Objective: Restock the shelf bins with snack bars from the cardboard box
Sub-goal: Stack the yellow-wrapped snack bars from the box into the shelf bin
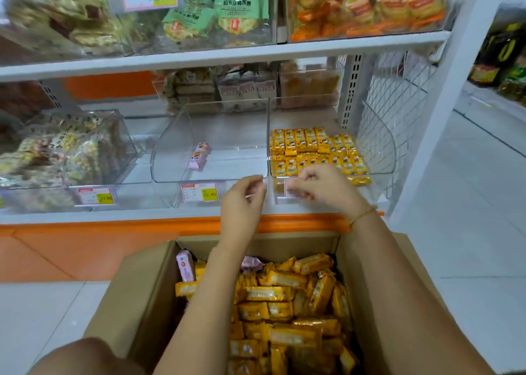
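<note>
An open cardboard box (142,283) on the floor in front of me is full of yellow snack bars (281,295), with a few pink bars (185,265) at its back left. On the lower shelf, the right clear bin (381,147) holds several rows of yellow bars (310,147). The middle clear bin (170,147) holds a single pink bar (199,156). My left hand (244,198) has curled fingers pinching the clear front edge where the two bins meet. My right hand (321,188) pinches the price label (290,188) on the front of the right bin. Neither hand holds a bar.
A left bin (125,135) is packed with mixed wrapped snacks. Price tags (199,193) sit along the shelf front. The upper shelf (227,54) carries bins of green and orange packs. A white upright (444,112) and wire mesh close the right side; tiled floor lies beyond.
</note>
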`<state>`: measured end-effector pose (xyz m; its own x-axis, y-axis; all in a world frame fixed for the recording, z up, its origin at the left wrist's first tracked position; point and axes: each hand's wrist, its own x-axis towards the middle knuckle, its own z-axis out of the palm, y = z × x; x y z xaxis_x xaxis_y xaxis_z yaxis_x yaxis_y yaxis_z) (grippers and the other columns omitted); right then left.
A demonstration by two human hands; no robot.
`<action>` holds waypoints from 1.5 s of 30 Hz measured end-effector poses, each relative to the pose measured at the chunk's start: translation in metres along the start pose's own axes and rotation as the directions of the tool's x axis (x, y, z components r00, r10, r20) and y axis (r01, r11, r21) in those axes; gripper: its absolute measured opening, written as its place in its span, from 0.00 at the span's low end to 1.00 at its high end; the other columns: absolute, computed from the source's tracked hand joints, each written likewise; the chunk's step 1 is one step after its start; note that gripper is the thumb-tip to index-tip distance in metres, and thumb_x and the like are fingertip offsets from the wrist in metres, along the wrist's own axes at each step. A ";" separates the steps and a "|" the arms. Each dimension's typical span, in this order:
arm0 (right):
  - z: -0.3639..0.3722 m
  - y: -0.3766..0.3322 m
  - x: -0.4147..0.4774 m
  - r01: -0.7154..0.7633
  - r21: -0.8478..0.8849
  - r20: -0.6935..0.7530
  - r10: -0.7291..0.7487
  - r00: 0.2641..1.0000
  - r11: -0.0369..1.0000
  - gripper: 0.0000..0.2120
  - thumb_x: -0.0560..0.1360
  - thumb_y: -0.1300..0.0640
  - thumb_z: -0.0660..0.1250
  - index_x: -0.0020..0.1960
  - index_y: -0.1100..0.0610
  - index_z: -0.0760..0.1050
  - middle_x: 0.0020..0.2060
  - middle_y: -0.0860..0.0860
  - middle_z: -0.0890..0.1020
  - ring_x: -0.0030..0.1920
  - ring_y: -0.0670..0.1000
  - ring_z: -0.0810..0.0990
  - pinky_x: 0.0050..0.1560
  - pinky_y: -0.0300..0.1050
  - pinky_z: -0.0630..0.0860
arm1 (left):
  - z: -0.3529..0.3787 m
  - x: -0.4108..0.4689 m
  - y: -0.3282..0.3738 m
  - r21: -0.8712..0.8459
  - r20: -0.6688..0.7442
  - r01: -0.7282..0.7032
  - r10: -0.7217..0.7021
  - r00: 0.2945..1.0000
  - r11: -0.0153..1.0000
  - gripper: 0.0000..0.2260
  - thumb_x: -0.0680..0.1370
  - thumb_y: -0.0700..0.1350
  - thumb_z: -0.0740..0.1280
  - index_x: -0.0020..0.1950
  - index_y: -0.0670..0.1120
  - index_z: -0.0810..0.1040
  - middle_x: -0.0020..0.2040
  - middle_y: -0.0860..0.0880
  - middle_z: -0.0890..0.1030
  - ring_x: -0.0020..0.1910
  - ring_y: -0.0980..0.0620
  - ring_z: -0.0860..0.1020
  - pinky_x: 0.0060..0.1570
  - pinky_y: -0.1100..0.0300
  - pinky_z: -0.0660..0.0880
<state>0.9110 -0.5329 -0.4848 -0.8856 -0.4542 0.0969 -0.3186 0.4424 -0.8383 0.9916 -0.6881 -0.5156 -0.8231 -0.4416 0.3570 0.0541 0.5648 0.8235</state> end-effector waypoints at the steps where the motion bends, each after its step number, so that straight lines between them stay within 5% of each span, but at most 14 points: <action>1: 0.011 0.008 -0.011 -0.030 -0.036 0.079 0.033 0.996 0.999 0.14 0.72 0.51 0.73 0.32 0.57 0.75 0.27 0.48 0.78 0.26 0.41 0.73 0.32 0.36 0.70 | -0.004 -0.013 -0.008 0.023 -0.013 0.021 -0.021 1.000 1.000 0.09 0.78 0.43 0.66 0.56 0.45 0.80 0.45 0.53 0.81 0.44 0.60 0.77 0.43 0.75 0.72; 4: 0.055 0.039 -0.035 -0.146 -0.215 0.292 0.206 0.934 0.966 0.13 0.72 0.49 0.72 0.39 0.59 0.78 0.30 0.51 0.78 0.30 0.47 0.74 0.34 0.39 0.70 | -0.013 -0.056 -0.042 0.108 -0.034 0.203 -0.201 0.979 0.973 0.09 0.78 0.43 0.65 0.56 0.44 0.80 0.43 0.50 0.81 0.42 0.55 0.78 0.41 0.67 0.72; 6: 0.086 0.060 -0.045 -0.169 -0.416 0.358 0.332 0.873 0.894 0.12 0.72 0.48 0.71 0.42 0.58 0.78 0.35 0.54 0.76 0.37 0.51 0.75 0.35 0.41 0.69 | -0.017 -0.086 -0.066 0.207 -0.026 0.369 -0.372 0.928 0.906 0.12 0.78 0.43 0.65 0.61 0.41 0.78 0.50 0.44 0.82 0.51 0.47 0.79 0.47 0.61 0.72; 9: 0.122 0.097 -0.062 -0.239 -0.622 0.287 0.500 0.817 0.746 0.17 0.73 0.48 0.70 0.55 0.60 0.76 0.52 0.56 0.80 0.54 0.55 0.79 0.48 0.43 0.74 | -0.017 -0.131 -0.102 0.362 -0.016 0.527 -0.561 0.828 0.769 0.17 0.78 0.44 0.66 0.65 0.40 0.74 0.59 0.40 0.79 0.58 0.42 0.77 0.52 0.56 0.72; 13: 0.143 0.120 -0.085 -0.274 -0.685 0.213 0.545 0.811 0.675 0.21 0.77 0.58 0.62 0.68 0.61 0.67 0.66 0.58 0.72 0.66 0.57 0.71 0.65 0.48 0.68 | -0.005 -0.159 -0.126 0.423 0.012 0.601 -0.667 0.745 0.679 0.15 0.77 0.45 0.65 0.62 0.42 0.74 0.60 0.42 0.76 0.56 0.43 0.76 0.55 0.52 0.74; 16: 0.148 0.127 -0.086 -0.318 -0.623 0.202 0.539 0.818 0.715 0.26 0.76 0.60 0.61 0.73 0.59 0.59 0.67 0.59 0.70 0.69 0.60 0.66 0.67 0.51 0.66 | -0.002 -0.158 -0.126 0.451 -0.012 0.605 -0.673 0.740 0.656 0.14 0.78 0.45 0.64 0.62 0.42 0.73 0.60 0.43 0.73 0.58 0.43 0.75 0.56 0.53 0.73; 22: 0.141 0.121 -0.092 -0.235 -0.459 0.276 0.389 0.879 0.857 0.21 0.82 0.56 0.57 0.74 0.52 0.62 0.62 0.55 0.76 0.63 0.56 0.73 0.59 0.43 0.69 | -0.002 -0.154 -0.127 0.469 -0.014 0.614 -0.689 0.724 0.635 0.12 0.78 0.46 0.65 0.59 0.42 0.75 0.58 0.43 0.75 0.55 0.43 0.76 0.52 0.54 0.73; 25: 0.148 0.121 -0.093 -0.273 -0.287 0.301 0.356 0.885 0.918 0.18 0.82 0.55 0.57 0.71 0.49 0.67 0.60 0.54 0.78 0.58 0.59 0.78 0.58 0.51 0.74 | -0.002 -0.153 -0.124 0.472 -0.023 0.618 -0.692 0.722 0.629 0.12 0.78 0.46 0.64 0.59 0.42 0.75 0.58 0.44 0.74 0.54 0.45 0.77 0.50 0.55 0.73; 28: 0.153 0.121 -0.091 -0.353 -0.142 0.201 0.376 0.905 0.925 0.16 0.80 0.59 0.61 0.67 0.49 0.73 0.58 0.55 0.80 0.59 0.61 0.77 0.58 0.55 0.75 | -0.002 -0.154 -0.125 0.465 -0.023 0.621 -0.693 0.721 0.631 0.09 0.78 0.46 0.65 0.56 0.43 0.76 0.57 0.45 0.76 0.52 0.46 0.77 0.48 0.56 0.73; 32: 0.156 0.125 -0.091 -0.409 0.015 0.228 0.395 0.890 0.913 0.19 0.76 0.54 0.68 0.66 0.52 0.73 0.63 0.52 0.76 0.63 0.53 0.74 0.58 0.44 0.72 | -0.003 -0.153 -0.123 0.453 -0.021 0.630 -0.699 0.715 0.631 0.09 0.78 0.46 0.65 0.55 0.43 0.76 0.56 0.44 0.76 0.51 0.46 0.77 0.46 0.56 0.73; 35: 0.161 0.130 -0.092 -0.422 0.017 0.298 0.398 0.868 0.907 0.25 0.70 0.54 0.74 0.65 0.49 0.72 0.62 0.51 0.75 0.63 0.52 0.74 0.61 0.48 0.74 | -0.004 -0.153 -0.121 0.450 -0.014 0.638 -0.710 0.704 0.625 0.09 0.78 0.46 0.65 0.55 0.43 0.76 0.56 0.44 0.76 0.50 0.47 0.77 0.44 0.57 0.72; 39: 0.163 0.130 -0.091 -0.380 0.010 0.211 0.370 0.905 0.925 0.22 0.70 0.59 0.75 0.61 0.47 0.75 0.58 0.50 0.77 0.57 0.51 0.77 0.51 0.43 0.77 | -0.007 -0.149 -0.114 0.423 0.041 0.642 -0.721 0.692 0.640 0.06 0.78 0.45 0.65 0.51 0.44 0.77 0.52 0.46 0.78 0.45 0.49 0.75 0.41 0.59 0.69; 42: 0.153 0.116 -0.088 -0.290 0.013 0.174 0.283 0.943 0.957 0.20 0.70 0.61 0.74 0.59 0.46 0.76 0.55 0.47 0.79 0.55 0.49 0.78 0.51 0.43 0.79 | -0.011 -0.141 -0.106 0.311 0.081 0.678 -0.729 0.679 0.666 0.07 0.79 0.46 0.65 0.45 0.44 0.77 0.43 0.49 0.78 0.41 0.51 0.76 0.42 0.59 0.72; 45: 0.138 0.086 -0.083 -0.156 0.049 0.135 0.149 0.980 0.986 0.21 0.70 0.60 0.74 0.60 0.45 0.77 0.52 0.46 0.81 0.51 0.49 0.81 0.50 0.45 0.80 | -0.015 -0.128 -0.095 -0.191 0.272 0.844 -0.799 0.537 0.502 0.16 0.77 0.51 0.67 0.56 0.39 0.76 0.45 0.45 0.80 0.44 0.46 0.81 0.47 0.52 0.81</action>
<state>1.0036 -0.5642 -0.6390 -0.8695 -0.4834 -0.1018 -0.1594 0.4696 -0.8684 1.1003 -0.6952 -0.6328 -0.6389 -0.4984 -0.5861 -0.5591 -0.2226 0.7987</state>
